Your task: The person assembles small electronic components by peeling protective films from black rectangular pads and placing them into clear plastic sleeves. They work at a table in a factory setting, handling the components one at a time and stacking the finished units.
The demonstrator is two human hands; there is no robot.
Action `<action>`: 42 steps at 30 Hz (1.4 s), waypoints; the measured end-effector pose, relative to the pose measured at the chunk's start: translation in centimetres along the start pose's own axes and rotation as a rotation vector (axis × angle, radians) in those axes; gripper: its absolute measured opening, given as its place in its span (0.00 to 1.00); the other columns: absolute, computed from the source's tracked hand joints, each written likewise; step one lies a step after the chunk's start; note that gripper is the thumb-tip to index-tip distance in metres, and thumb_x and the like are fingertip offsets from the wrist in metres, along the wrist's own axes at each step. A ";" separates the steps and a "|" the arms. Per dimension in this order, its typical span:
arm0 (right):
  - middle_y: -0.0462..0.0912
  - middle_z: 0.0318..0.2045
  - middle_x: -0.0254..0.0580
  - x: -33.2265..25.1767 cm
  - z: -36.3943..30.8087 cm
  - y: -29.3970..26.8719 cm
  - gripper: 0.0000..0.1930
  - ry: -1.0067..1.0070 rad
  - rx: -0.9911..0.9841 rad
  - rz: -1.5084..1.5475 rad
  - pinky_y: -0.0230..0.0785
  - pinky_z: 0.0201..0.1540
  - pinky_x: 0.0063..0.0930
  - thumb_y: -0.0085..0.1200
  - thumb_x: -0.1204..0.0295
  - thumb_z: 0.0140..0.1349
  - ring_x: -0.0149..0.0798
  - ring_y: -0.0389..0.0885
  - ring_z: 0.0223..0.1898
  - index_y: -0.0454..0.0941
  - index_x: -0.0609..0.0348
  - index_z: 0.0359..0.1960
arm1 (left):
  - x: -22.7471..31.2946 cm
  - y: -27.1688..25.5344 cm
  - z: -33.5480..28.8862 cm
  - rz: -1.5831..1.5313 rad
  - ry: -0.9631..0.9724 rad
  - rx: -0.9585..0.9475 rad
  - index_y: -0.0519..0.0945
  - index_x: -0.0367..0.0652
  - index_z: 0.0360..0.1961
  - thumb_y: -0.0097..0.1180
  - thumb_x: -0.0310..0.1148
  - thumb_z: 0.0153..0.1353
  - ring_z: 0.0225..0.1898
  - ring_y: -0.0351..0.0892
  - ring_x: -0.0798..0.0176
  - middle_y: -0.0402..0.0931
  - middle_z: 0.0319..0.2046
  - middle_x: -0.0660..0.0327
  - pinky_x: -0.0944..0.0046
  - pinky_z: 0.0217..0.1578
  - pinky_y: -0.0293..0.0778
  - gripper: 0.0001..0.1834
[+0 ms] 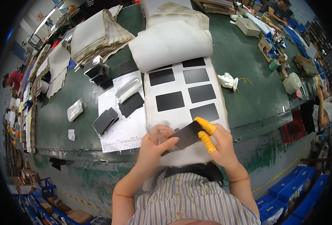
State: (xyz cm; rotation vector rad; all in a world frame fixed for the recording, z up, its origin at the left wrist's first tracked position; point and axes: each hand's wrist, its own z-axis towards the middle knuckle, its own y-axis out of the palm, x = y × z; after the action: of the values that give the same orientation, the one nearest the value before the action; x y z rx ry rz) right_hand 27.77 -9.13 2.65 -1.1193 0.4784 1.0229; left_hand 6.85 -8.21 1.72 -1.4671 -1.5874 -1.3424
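Note:
Close in front of my body, a dark rectangular plate (pixel 187 135) is held tilted between my two hands. My right hand (pixel 221 147), with ridged yellow covers on thumb and forefinger, pinches its right end. At the plate's left end, the thumb of my left hand (pixel 156 144) presses on it; the other fingers are smeared by motion, and something clear seems to be beside them. Beneath lies a pale sheet (pixel 181 84) on which similar dark plates, such as this one (pixel 169 101), are laid out in two columns. Its far part is folded back in a thick white roll (pixel 171 45).
Left of the sheet, a printed paper (pixel 126 125) carries stacked dark plates (pixel 106 122) and a clear-wrapped bundle (pixel 128 90). A small clear packet (pixel 75 110) lies further left. Worn sheet stacks (pixel 98 35) stand behind. A crumpled white cloth (pixel 228 81) sits right, on the green table (pixel 252 97).

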 end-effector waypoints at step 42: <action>0.82 0.28 0.41 7.7 1.4 -2.2 0.11 -0.058 0.252 -0.336 0.71 0.32 0.28 0.65 0.72 0.50 0.38 0.79 0.29 0.78 0.63 0.33 | -0.6 -2.5 0.9 -0.236 -0.041 -0.194 0.75 0.38 0.39 0.52 0.33 0.65 0.30 0.76 0.67 0.77 0.30 0.60 0.68 0.33 0.72 0.09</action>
State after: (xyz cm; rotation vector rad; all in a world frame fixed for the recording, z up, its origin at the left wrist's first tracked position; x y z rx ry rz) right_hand 33.22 -4.73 -1.57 -0.9039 0.3469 0.6789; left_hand 4.81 -7.27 0.17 -1.4619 -1.7409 -1.6497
